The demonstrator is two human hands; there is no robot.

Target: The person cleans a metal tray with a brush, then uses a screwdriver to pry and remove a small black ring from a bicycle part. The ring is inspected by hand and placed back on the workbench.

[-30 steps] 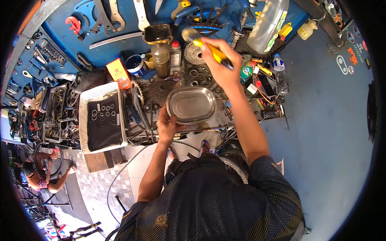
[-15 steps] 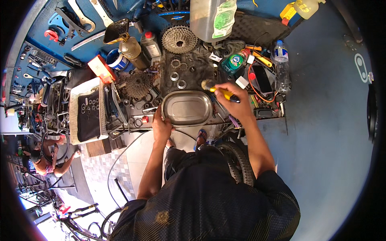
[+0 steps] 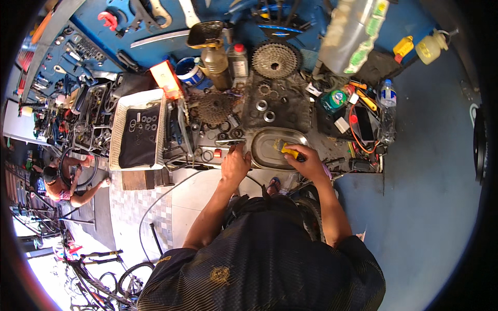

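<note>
An oval steel tray [image 3: 262,164] lies at the bench's front edge, in front of me. My right hand [image 3: 307,165] is closed around the yellow-and-black handle of a paintbrush [image 3: 290,151]. The brush's bristles point left, over the inside of the tray. By the tray's left rim is my left hand [image 3: 236,167], its thumb apart from the fingers. Its fingertips reach toward a slim silver metal part [image 3: 230,141]; whether they touch it I cannot tell. Beyond the tray, two silver rings [image 3: 269,116] and several smaller rings sit on a dark mat [image 3: 290,115].
A large cassette [image 3: 276,59] stands at the back, a darker one [image 3: 214,108] to the left. A white basket [image 3: 117,136] with small parts is further left. Bottles, including a green one [image 3: 334,100], and a phone [image 3: 364,123] crowd the right. A person [image 3: 65,189] sits at far left.
My right hand has brought the paintbrush down and left over the tray. My left hand has let go of the tray's rim and moved toward the slim metal part. The view has shifted.
</note>
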